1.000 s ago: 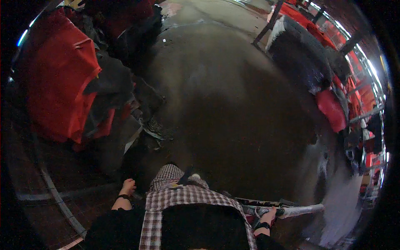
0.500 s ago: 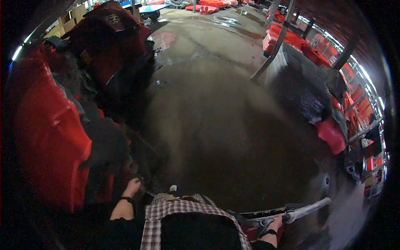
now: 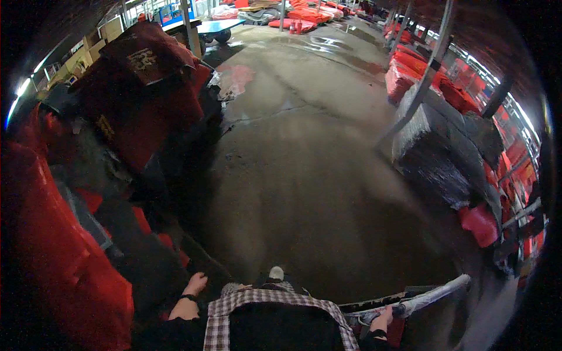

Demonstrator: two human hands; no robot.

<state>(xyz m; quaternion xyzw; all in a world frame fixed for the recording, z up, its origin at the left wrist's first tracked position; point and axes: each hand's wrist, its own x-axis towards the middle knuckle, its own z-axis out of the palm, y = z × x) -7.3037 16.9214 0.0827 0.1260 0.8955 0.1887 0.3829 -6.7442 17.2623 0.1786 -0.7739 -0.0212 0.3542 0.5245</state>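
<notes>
Over at 7 o'clock the left hand (image 3: 196,284) hangs near the big red sheet (image 3: 76,263) at 8, too small in view to tell if the fingers are curled or spread. Round at 5 the right hand (image 3: 381,319) looks to have its fingers wrapped around the long pale bar (image 3: 436,297), which sticks out toward 4; I'd guess it's stiff and fairly sturdy, though that plasticky wrap could be slick, so imo grab the darker bit beside the hand, not the wrapped end.
</notes>
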